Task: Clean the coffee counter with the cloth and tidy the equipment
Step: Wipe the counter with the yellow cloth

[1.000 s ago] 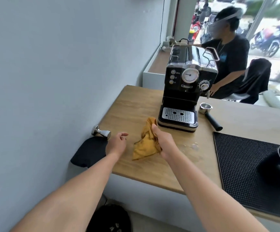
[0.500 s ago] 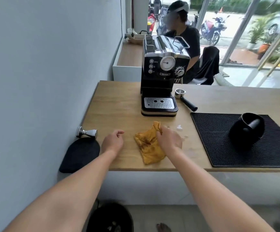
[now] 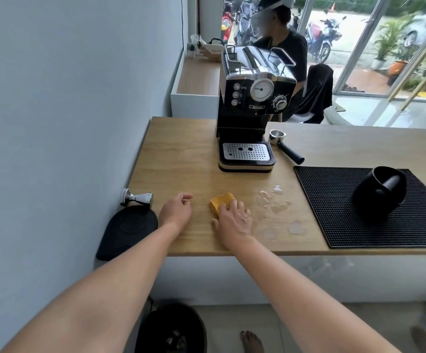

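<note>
On the wooden counter [image 3: 181,154], right hand [image 3: 233,221] pressed flat over folded yellow cloth [image 3: 221,201]; left hand [image 3: 176,211] loosely curled, empty. Best swept rightward through water droplets [image 3: 275,205], keeping palm pressure even, short of black mat [image 3: 334,200].

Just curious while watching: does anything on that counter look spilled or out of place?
Yes. Clear puddles lie on the wood right of the cloth. The tamper lies tipped over, and the portafilter sits loose beside the coffee machine.
</note>
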`<state>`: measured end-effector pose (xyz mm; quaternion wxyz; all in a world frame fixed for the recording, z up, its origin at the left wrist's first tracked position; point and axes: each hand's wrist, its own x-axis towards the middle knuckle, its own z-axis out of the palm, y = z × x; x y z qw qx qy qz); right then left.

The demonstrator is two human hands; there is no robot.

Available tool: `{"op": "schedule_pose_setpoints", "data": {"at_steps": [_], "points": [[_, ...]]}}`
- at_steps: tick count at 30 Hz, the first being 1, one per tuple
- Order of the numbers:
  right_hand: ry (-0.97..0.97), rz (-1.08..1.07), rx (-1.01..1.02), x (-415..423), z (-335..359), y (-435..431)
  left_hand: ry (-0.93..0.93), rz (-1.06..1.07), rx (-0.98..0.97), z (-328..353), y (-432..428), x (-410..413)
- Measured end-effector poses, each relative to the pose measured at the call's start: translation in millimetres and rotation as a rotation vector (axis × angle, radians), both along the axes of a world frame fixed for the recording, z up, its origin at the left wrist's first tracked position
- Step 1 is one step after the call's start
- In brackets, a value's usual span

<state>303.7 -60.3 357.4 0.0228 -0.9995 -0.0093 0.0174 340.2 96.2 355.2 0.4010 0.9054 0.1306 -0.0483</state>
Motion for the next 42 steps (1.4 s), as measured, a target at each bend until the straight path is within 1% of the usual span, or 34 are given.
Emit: {"op": "schedule_pose_setpoints", "data": {"at_steps": [3,5,6,7,9,11,12,13,14,15,18,19,21,22,23,26,27,28,30,32,35,37,42], "points": [[-0.046,0.041,0.007,3,-2,-6,0.000,-0.015,0.012,0,-1,0],[-0.057,0.012,0.108,6,6,-12,0.000,-0.017,0.013,2,-1,1],[-0.043,-0.040,0.209,7,14,-17,-0.003,-0.018,0.011,3,-2,2],[-0.023,-0.106,0.352,8,22,-24,-0.010,-0.015,0.010,4,-2,2],[-0.011,-0.257,0.694,10,37,-43,-0.035,-0.008,0.012,5,-5,3],[0.008,-0.406,0.994,11,49,-68,-0.057,-0.009,0.020,5,-9,6],[0.024,-0.470,1.117,12,51,-82,-0.064,-0.013,0.029,4,-12,7],[0.037,-0.515,1.186,11,52,-95,-0.071,-0.017,0.036,5,-13,8],[0.037,-0.549,1.170,10,49,-109,-0.076,-0.026,0.039,4,-16,9],[0.038,-0.568,1.067,9,46,-122,-0.077,-0.037,0.042,4,-18,10],[0.045,-0.578,0.488,2,28,-149,-0.088,-0.069,0.066,0,-25,12],[0.020,-0.557,0.364,-2,22,-153,-0.098,-0.076,0.081,-2,-27,13],[-0.093,-0.492,0.248,-7,17,-153,-0.132,-0.082,0.128,-4,-28,14],[-0.143,-0.436,0.239,-9,15,-152,-0.157,-0.081,0.162,-5,-28,14],[-0.153,-0.359,0.238,-12,12,-151,-0.186,-0.078,0.199,-6,-26,14],[0.023,-0.085,0.121,-23,-5,-146,-0.235,-0.070,0.305,-11,-17,12],[0.081,-0.047,0.097,-26,-12,-145,-0.238,-0.080,0.336,-14,-13,10],[0.111,-0.050,0.094,-28,-18,-145,-0.238,-0.096,0.363,-18,-9,9],[0.107,-0.116,0.109,-22,-25,-144,-0.211,-0.126,0.401,-26,-1,8],[0.088,-0.237,0.123,-9,-27,-143,-0.163,-0.166,0.440,-33,5,6],[0.037,-0.408,0.174,20,-29,-147,-0.155,-0.218,0.492,-39,13,3],[0.034,-0.438,0.185,40,-30,-150,-0.178,-0.240,0.528,-41,14,0],[0.078,-0.393,0.160,81,-27,-136,-0.205,-0.213,0.560,-41,10,0]]}}
